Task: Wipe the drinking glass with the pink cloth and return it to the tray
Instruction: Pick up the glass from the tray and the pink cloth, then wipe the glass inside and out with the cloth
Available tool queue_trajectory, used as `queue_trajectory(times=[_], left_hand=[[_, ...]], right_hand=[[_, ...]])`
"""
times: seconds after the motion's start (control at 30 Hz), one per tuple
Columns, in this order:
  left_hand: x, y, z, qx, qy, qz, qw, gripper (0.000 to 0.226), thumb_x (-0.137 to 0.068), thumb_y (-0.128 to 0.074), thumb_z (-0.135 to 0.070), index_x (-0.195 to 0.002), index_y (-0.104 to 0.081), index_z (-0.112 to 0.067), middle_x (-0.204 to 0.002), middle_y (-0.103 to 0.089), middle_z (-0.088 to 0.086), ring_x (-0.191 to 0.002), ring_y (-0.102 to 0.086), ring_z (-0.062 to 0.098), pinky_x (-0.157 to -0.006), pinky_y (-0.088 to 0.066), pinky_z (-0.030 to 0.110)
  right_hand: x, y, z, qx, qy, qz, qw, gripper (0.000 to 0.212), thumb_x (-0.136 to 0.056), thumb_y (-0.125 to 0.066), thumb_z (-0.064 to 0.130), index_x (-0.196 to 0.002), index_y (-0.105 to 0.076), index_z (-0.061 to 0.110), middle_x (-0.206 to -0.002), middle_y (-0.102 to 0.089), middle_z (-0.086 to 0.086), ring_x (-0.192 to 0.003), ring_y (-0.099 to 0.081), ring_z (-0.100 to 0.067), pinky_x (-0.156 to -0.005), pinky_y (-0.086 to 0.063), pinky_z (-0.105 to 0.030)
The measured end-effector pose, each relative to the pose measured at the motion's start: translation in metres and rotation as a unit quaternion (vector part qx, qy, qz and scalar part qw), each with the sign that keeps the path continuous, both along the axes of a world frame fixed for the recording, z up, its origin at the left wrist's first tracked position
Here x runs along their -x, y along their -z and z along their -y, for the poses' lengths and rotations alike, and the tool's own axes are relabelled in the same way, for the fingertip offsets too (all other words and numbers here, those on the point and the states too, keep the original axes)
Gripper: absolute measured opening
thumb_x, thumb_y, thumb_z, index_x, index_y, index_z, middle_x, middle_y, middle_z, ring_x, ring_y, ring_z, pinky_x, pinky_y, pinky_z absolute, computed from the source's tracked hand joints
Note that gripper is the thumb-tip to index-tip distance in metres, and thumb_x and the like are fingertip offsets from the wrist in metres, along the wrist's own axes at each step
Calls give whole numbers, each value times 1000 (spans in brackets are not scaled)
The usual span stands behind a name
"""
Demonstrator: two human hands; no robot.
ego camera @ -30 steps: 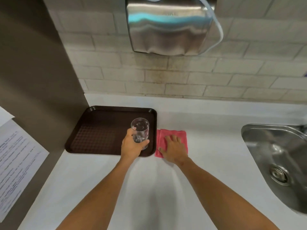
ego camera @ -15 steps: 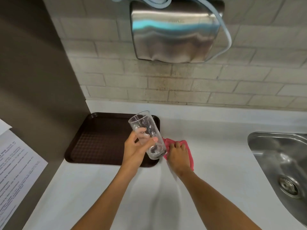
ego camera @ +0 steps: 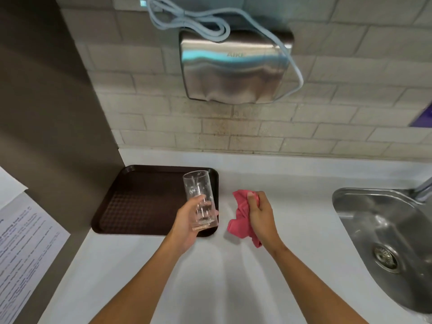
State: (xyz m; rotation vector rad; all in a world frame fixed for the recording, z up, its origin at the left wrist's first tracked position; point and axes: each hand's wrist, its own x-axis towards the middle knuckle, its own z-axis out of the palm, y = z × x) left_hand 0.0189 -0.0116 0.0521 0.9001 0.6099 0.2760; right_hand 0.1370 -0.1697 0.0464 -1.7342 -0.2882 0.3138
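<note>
A clear drinking glass [ego camera: 198, 192] is held in the air, tilted slightly, over the right end of the dark brown tray [ego camera: 140, 202]. My left hand [ego camera: 187, 223] grips its lower half from the near side. My right hand [ego camera: 259, 213] holds the bunched pink cloth [ego camera: 240, 220] lifted off the white counter, a short gap to the right of the glass. Cloth and glass do not touch.
A steel sink [ego camera: 383, 239] with a drain lies at the right. A steel hand dryer [ego camera: 233, 69] with a looped cable hangs on the tiled wall above. A brown side wall with printed paper sheets [ego camera: 21, 249] stands at the left.
My left hand has lifted the glass off the tray and raised it. My right hand has gathered the flat cloth from the counter and picked it up, moving right.
</note>
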Motion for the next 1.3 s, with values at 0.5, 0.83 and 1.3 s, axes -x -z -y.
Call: queue_trajectory(times=[0.5,0.83,1.3], left_hand=[[-2,-60,32,-45,72,11,996,113,-84,-13,-96,-137,-72,-15,-138,-70,28,-128,-67,47,-113,-50,62],[-9,-94,42,-91,41,39,994,97,-97,-5,-82,-129,-77,-27,-129,-79,15,-113,-79,26,-88,-64,36],[-27,-97,23,-93,23,23,995,109,-89,-15,-91,-121,-76,-7,-95,-78,16,-83,-76,31,-77,-61,42]], right_hand=[[27,-114,13,-50,-133,289,947,26,-108,-53,25,-115,-77,33,-96,-68,17,-95,-64,-13,-90,-48,-17],[6,-116,15,4,-116,445,888,35,-93,-78,22,-126,-74,15,-104,-60,3,-92,-62,-9,-89,-53,-21],[16,-99,24,58,-236,589,771,26,-102,-64,30,-121,-75,16,-106,-60,4,-86,-63,-11,-65,-59,-27]])
